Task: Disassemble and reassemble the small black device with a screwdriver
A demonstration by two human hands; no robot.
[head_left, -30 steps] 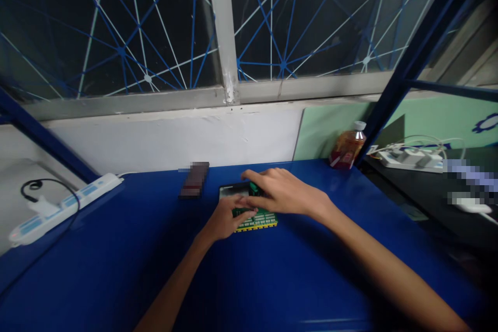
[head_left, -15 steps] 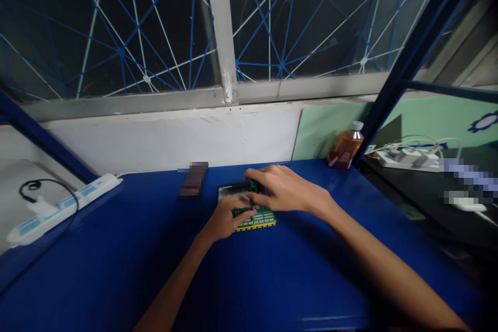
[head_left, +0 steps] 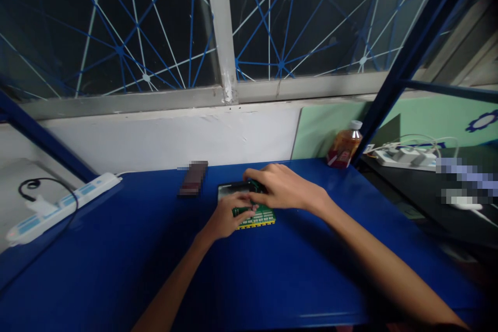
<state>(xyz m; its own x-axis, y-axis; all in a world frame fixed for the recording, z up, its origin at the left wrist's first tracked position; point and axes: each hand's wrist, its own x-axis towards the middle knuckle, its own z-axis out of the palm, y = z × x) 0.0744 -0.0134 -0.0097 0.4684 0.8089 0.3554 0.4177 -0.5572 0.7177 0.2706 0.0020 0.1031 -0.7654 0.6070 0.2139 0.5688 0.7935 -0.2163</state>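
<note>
A green circuit board (head_left: pixel 264 216) with rows of pale chips and a yellow front edge is on the blue table, partly under both hands. My left hand (head_left: pixel 229 213) is closed at its left side, thumb and fingers gripping the board. From the right, my right hand (head_left: pixel 282 187) reaches over the board's back part with its fingers curled in. Something dark green shows between its thumb and fingers, too covered to name. Just behind the board, touching or close to it, is a black-rimmed tray-like piece (head_left: pixel 235 190) with a grey inside.
A dark flat oblong object (head_left: pixel 193 179), partly blurred out, lies at the back left. White power strips stand at left (head_left: pixel 66 208) and right (head_left: pixel 406 160). A drink bottle (head_left: pixel 345 145) is at the back right of the blue table (head_left: pixel 249 280), beside a blue frame post.
Both hands stay at the board. The right hand's thumb and fingers have shifted slightly, and less of the dark green thing shows between them.
</note>
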